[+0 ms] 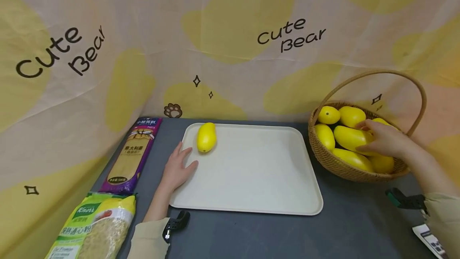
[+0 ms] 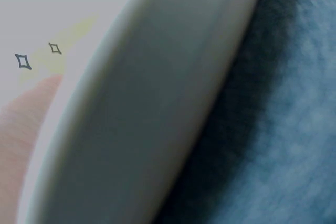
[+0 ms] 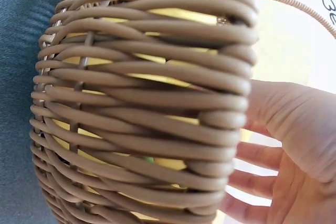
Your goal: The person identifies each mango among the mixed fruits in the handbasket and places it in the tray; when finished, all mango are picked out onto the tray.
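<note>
My right hand (image 1: 388, 139) reaches into a wicker basket (image 1: 345, 173) at the right. Its thumb and fingers grip an elongated yellow mango (image 1: 350, 137) lying among several others. Behind the basket's woven side (image 3: 147, 98), the right wrist view shows the curled fingers (image 3: 254, 182), but the fruit they hold is mostly hidden. At the left, my left hand (image 1: 177, 171) rests on the edge of a white tray (image 1: 251, 171) with fingers spread. One yellow mango (image 1: 206, 137) stands lengthwise near the tray's far left corner. The tray's rim (image 2: 142, 98) fills the left wrist view.
Left of the tray lie a purple pasta packet (image 1: 131, 155) and a green-yellow Knorr bag (image 1: 97, 227). The basket's tall handle (image 1: 388, 72) arches above the fruit. A patterned cloth (image 1: 230, 51) hangs behind the dark table (image 1: 251, 235). A printed white card (image 1: 427, 239) lies at the lower right.
</note>
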